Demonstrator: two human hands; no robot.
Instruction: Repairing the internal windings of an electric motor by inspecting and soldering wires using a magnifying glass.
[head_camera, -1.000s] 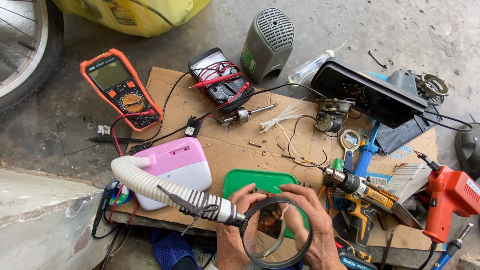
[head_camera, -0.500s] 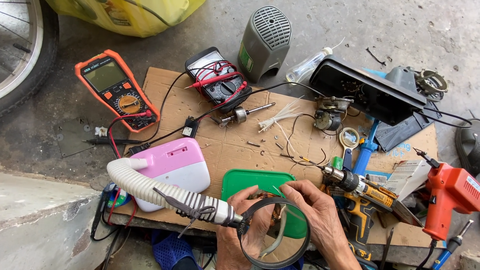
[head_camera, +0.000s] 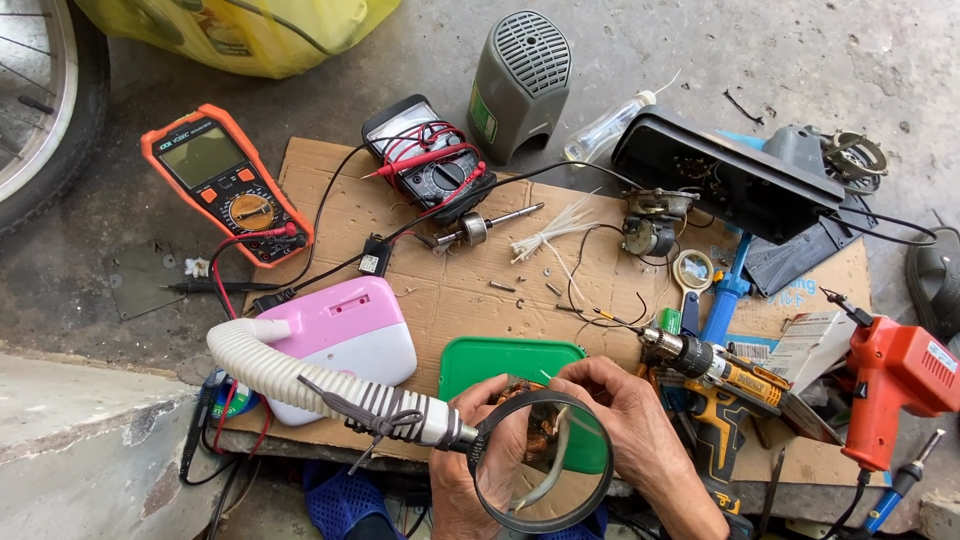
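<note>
Both hands, left hand (head_camera: 478, 455) and right hand (head_camera: 625, 420), are gripping together a small coppery motor part (head_camera: 535, 435) behind the round magnifier (head_camera: 542, 462), just below the green lid (head_camera: 505, 360).

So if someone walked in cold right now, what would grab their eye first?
Probably the round magnifier on its white hose arm, bottom centre, with both hands working a small coppery part behind the lens. Next, the orange multimeter at upper left and the orange soldering gun at the right edge.
</note>
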